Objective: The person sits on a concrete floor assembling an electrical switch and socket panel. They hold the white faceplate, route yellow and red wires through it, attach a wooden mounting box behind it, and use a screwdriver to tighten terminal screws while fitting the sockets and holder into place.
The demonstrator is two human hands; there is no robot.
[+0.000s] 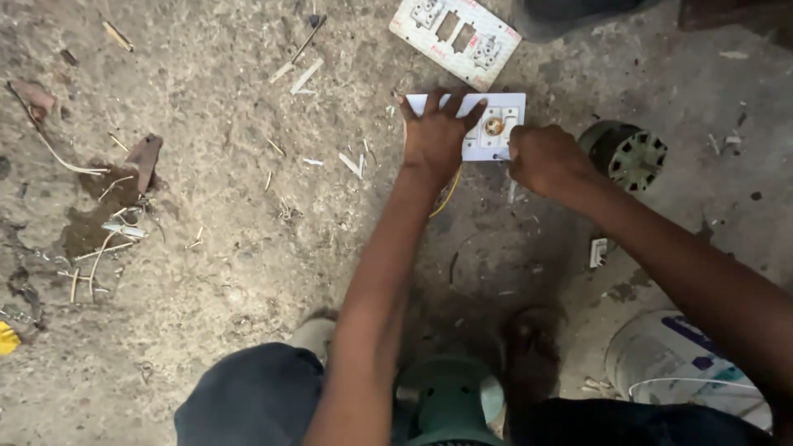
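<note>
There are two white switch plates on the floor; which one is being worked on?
The nearer switch plate: the left hand presses it flat, the right hand touches its edge. The farther plate lies untouched.

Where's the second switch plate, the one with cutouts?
Head view, top centre: the cutout switch plate lies on the floor, just beyond the white board under both hands.

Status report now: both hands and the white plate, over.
Left hand flat on white plate. Right hand fisted at its edge. Nothing blocking.
</note>
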